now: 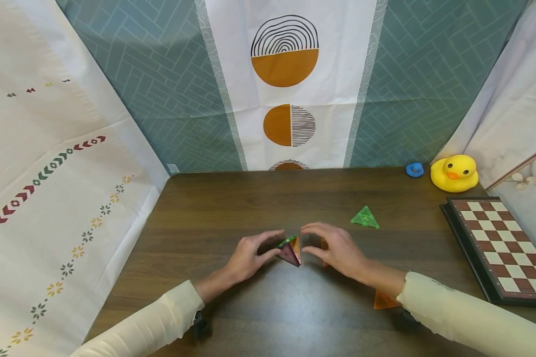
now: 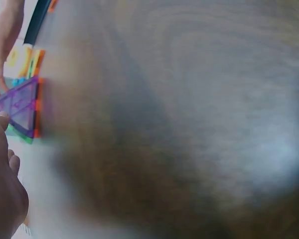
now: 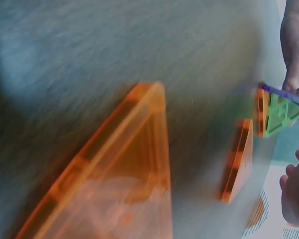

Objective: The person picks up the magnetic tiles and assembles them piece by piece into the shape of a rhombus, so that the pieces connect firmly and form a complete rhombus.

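Observation:
A small pyramid-like build of translucent triangular magnetic tiles stands on the wooden table, between the two hands. It joins a purple triangle tile [image 1: 288, 255], a green triangle tile [image 3: 281, 112] and an orange triangle tile [image 1: 297, 246]. My left hand [image 1: 249, 254] holds the build from the left, its thumb on the purple tile. On the other side is my right hand [image 1: 337, 248], thumb and forefinger spread apart, fingertips close to the orange side; contact is hard to tell. Another orange triangle tile [image 3: 239, 162] lies beneath the right hand, partly hidden.
A loose green triangle tile [image 1: 365, 217] lies beyond the right hand. Another orange tile [image 1: 385, 300] is under the right forearm. A chessboard [image 1: 504, 248], a yellow rubber duck [image 1: 454, 173] and a small blue duck [image 1: 414, 170] stand at the right.

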The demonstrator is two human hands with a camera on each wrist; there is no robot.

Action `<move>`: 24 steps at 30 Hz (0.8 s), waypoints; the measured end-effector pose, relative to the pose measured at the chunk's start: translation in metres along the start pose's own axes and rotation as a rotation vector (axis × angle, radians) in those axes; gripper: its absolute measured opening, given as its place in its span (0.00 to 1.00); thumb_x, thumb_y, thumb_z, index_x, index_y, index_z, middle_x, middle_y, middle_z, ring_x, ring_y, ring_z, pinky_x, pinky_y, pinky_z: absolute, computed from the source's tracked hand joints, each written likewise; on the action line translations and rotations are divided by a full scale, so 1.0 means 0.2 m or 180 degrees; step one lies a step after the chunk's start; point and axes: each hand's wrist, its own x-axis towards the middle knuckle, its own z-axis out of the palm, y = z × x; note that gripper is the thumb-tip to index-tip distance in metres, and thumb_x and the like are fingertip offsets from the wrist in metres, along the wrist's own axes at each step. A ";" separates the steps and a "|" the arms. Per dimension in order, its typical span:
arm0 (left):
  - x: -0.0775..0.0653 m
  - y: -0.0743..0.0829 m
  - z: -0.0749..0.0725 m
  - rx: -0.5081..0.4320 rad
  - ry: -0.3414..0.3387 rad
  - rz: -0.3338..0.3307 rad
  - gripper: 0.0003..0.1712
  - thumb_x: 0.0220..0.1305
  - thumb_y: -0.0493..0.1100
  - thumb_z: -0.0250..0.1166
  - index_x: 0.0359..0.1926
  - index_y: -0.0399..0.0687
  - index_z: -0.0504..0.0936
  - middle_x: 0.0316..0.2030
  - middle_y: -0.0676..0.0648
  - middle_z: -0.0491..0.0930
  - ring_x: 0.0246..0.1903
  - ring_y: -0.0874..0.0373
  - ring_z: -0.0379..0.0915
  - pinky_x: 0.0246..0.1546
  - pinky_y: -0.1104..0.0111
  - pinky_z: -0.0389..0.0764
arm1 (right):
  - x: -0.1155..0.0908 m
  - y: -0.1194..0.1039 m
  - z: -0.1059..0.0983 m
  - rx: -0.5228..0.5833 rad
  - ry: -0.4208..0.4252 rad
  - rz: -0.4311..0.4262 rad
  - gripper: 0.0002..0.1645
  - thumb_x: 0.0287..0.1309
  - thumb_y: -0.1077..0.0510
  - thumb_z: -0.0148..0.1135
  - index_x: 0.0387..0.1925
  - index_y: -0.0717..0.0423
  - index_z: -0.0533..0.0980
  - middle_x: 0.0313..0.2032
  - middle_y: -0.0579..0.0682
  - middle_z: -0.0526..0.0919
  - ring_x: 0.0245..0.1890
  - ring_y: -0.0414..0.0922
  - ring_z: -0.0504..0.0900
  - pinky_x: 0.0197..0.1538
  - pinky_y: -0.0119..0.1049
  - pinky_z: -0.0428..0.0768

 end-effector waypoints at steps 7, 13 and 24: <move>0.06 0.04 -0.04 -0.0008 0.0139 -0.0019 0.37 0.68 0.41 0.76 0.75 0.45 0.74 0.71 0.48 0.77 0.69 0.54 0.73 0.67 0.52 0.77 | -0.04 0.08 -0.10 -0.0231 -0.0122 0.0235 0.46 0.53 0.54 0.85 0.71 0.62 0.75 0.70 0.58 0.77 0.69 0.59 0.77 0.66 0.58 0.78; 0.11 0.12 -0.03 -0.0134 0.0132 -0.0134 0.50 0.67 0.42 0.77 0.84 0.52 0.60 0.78 0.49 0.66 0.75 0.55 0.65 0.71 0.51 0.71 | -0.08 0.15 -0.20 -0.0270 -0.0305 0.0573 0.57 0.56 0.53 0.83 0.80 0.63 0.63 0.78 0.63 0.64 0.74 0.64 0.68 0.68 0.64 0.73; 0.13 0.35 0.11 -0.0499 0.0181 -0.0217 0.63 0.66 0.42 0.78 0.87 0.50 0.42 0.85 0.52 0.44 0.81 0.55 0.48 0.77 0.52 0.62 | -0.14 0.29 -0.37 -0.0231 -0.0375 0.1186 0.65 0.60 0.48 0.80 0.84 0.65 0.49 0.81 0.68 0.52 0.77 0.72 0.57 0.71 0.72 0.63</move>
